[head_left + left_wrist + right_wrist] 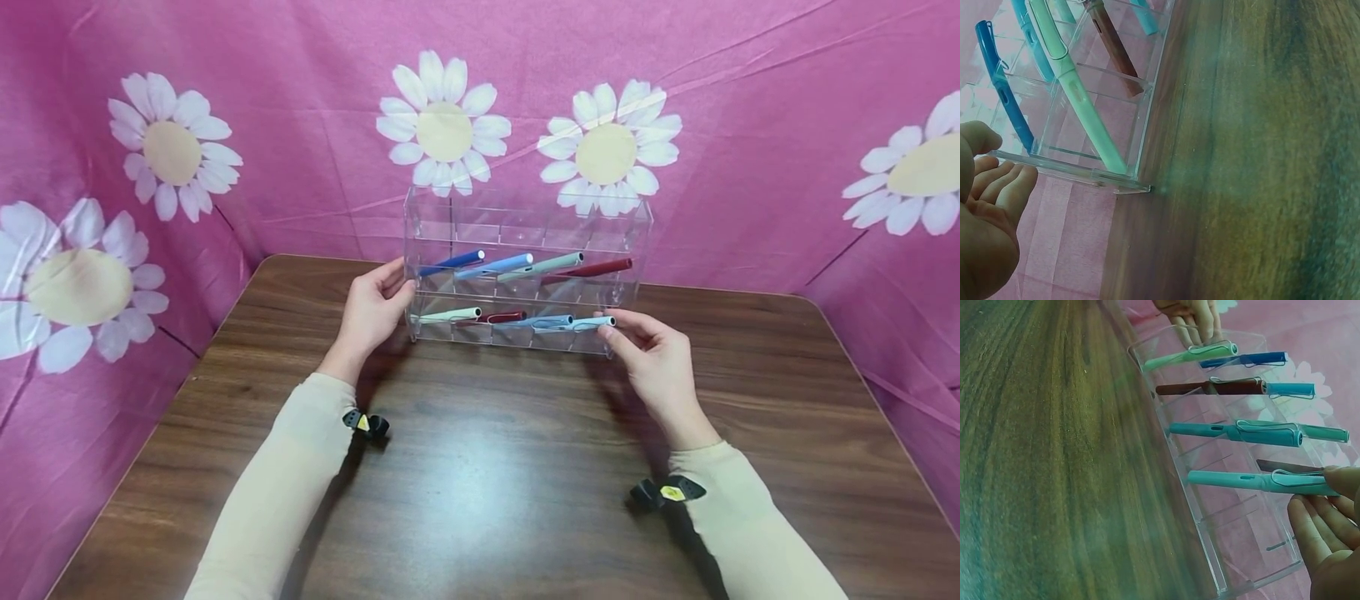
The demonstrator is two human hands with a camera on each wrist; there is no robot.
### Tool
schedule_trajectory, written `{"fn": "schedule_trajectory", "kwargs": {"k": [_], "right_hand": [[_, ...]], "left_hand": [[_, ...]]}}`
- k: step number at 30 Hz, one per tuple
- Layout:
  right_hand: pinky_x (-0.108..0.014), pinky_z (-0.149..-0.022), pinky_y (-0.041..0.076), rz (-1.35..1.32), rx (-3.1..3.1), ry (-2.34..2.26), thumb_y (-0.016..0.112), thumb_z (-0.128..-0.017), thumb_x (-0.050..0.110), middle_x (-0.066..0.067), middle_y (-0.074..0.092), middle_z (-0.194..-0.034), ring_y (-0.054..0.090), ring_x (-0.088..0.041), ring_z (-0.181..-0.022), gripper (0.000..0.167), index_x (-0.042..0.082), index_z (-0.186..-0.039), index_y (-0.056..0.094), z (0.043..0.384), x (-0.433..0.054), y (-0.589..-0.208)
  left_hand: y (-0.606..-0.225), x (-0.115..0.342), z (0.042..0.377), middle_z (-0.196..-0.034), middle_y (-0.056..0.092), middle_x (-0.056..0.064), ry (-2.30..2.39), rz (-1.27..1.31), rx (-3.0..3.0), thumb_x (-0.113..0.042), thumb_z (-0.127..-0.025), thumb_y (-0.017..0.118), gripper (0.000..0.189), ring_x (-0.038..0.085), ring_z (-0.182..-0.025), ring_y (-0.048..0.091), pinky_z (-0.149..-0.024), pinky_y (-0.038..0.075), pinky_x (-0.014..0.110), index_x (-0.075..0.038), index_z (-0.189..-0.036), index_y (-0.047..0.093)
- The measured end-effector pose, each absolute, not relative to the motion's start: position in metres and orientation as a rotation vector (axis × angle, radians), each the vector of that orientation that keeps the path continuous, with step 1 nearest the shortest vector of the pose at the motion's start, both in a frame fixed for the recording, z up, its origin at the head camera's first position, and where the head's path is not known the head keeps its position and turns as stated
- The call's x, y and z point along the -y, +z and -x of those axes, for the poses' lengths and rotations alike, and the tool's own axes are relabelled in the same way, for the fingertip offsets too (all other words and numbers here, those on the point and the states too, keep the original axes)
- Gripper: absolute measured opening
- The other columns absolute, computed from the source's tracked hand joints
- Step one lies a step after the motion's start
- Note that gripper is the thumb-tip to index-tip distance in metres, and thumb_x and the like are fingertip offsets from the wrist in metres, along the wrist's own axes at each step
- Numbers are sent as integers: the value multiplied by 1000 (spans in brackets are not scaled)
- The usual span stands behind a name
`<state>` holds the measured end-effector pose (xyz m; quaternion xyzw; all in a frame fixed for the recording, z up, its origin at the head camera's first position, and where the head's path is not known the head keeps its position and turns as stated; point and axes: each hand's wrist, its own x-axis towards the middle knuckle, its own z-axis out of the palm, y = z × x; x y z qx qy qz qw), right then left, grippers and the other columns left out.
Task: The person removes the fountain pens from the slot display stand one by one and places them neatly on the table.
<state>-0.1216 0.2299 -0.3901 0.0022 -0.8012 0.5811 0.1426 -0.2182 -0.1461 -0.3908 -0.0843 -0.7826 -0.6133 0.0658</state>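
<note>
With the right hand (663, 362), pinching the cap (1310, 484) of a light-blue pen (1225, 479) lying in the lower row of the clear acrylic rack (517, 343), beside three pens (504, 317) and below four upper pens (495, 267); with the left hand (372, 308), gripping its side panel (1063, 167).

Glare whitens the tabletop (472, 492); the wrist views look dimmer, green-tinted.

Head view: I look forward and down over the desk (487, 450), past its far edge; wrist views, nearer, share the clear rack (517, 293) from opposite ends.
</note>
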Motion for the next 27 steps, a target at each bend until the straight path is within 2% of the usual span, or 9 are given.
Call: {"fn": "schedule_trajectory", "kwargs": {"k": [8, 12, 17, 23, 26, 27], "right_hand": [[-9, -60, 53, 54, 2268, 1637, 80, -99, 12, 29, 78, -99, 66, 8, -76, 30, -1, -126, 78, 121, -230, -387], [-11, -51, 42, 95, 2245, 1607, 81, -98, 11, 28, 77, -89, 55, 6, -65, 28, 2, -124, 80, 121, -230, -383], [-16, -47, 33, 111, 2198, 1605, 81, -97, 9, 27, 73, -80, 45, 1, -61, 28, 2, -124, 80, 121, -231, -378], [-12, -47, 37, 113, 2155, 1630, 81, -96, 7, 25, 78, -87, 49, 2, -61, 30, 0, -126, 79, 120, -233, -376], [-14, -45, 34, 100, 2114, 1668, 80, -96, 5, 22, 81, -92, 56, 3, -62, 30, -2, -126, 78, 119, -234, -376], [-16, -44, 30, 91, 2103, 1675, 80, -97, 4, 21, 82, -93, 53, 3, -59, 30, -3, -126, 78, 119, -234, -375]], "left_hand": [[-392, 146, 219, -145, 62, 32, -1864, 246, 2356, 3, -102, 62, 48, 41, -139, 61, -111, 56, 26, 13, -149, 55], [-393, 146, 220, -145, 61, 32, -1856, 253, 2364, 4, -103, 61, 48, 41, -140, 60, -111, 55, 25, 13, -149, 55], [-392, 146, 219, -146, 61, 32, -1839, 273, 2374, 4, -103, 61, 48, 41, -140, 61, -112, 55, 28, 13, -150, 53], [-389, 146, 216, -146, 60, 31, -1834, 261, 2392, 2, -104, 62, 49, 40, -140, 61, -111, 55, 30, 11, -152, 53], [-389, 147, 215, -146, 60, 30, -1819, 246, 2414, 1, -105, 62, 50, 40, -139, 62, -111, 55, 30, 10, -152, 52], [-389, 147, 215, -146, 60, 30, -1817, 241, 2422, 0, -105, 62, 50, 40, -139, 62, -111, 55, 31, 10, -153, 52]]}}
